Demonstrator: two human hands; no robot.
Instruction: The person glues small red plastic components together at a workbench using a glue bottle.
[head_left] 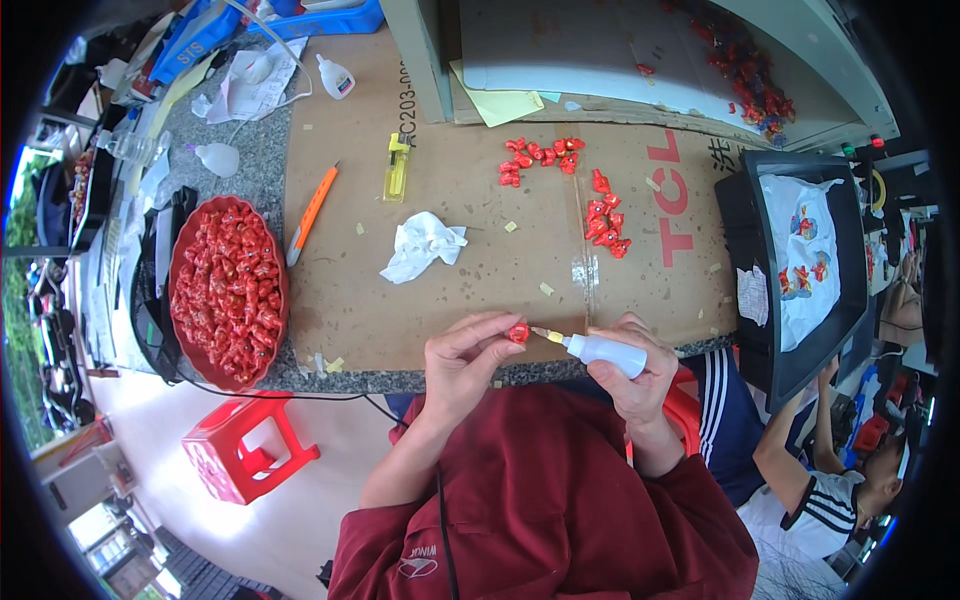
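My left hand [462, 362] holds a small piece [518, 332] at the near edge of the table [440, 290]; my right hand [630, 365], just right of it, holds a bottle [600, 349], nozzle touching the piece. Tray of pieces [228, 290] far left; crumpled tissue [422, 244] behind my hands; loose pieces [606, 220] behind right.

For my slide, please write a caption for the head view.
Left hand holds a small red piece at the nozzle of a white squeeze bottle in the right hand.

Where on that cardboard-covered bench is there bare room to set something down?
Free: the cardboard between the crumpled white tissue and the hands, and the strip between the orange knife and yellow tool. Crowded: the red pieces at right, the red bowl at left, and the cluttered far-left corner.
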